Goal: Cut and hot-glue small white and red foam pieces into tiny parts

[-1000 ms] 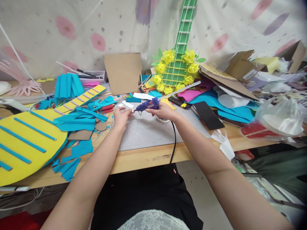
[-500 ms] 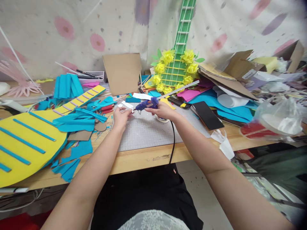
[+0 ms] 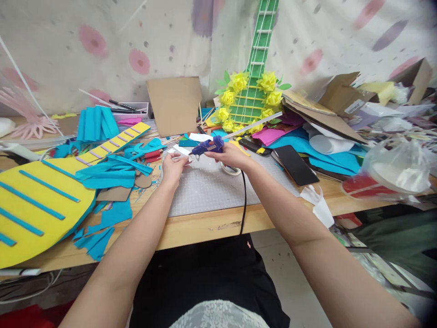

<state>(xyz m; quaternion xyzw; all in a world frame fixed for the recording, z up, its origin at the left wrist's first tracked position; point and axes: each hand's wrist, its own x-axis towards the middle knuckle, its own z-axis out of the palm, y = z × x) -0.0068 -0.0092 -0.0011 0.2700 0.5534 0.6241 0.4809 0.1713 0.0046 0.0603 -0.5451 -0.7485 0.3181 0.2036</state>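
A blue hot glue gun (image 3: 207, 146) is gripped in my right hand (image 3: 232, 155), its nozzle pointing left and a glue stick (image 3: 252, 124) jutting from its back. My left hand (image 3: 172, 167) pinches a small white piece (image 3: 186, 159), close by the nozzle. Whether nozzle and piece touch is hard to see. Beneath both hands lies a grey cutting mat (image 3: 205, 196). A roll of tape (image 3: 230, 170) sits partly hidden under my right hand, and the gun's black cord (image 3: 243, 205) drops over the table edge.
At left lies a yellow guitar-shaped cutout (image 3: 44, 196) beside blue paper scraps (image 3: 112, 214). A green guitar with yellow flowers (image 3: 251, 98) leans against the back curtain. To the right are a phone (image 3: 296, 165), stacked cardboard (image 3: 324, 114) and a plastic-wrapped red tub (image 3: 372, 182).
The glue gun has shifted slightly left and down, with its rear end dipping a little. My left hand stays almost where it was, still pinching the white piece.
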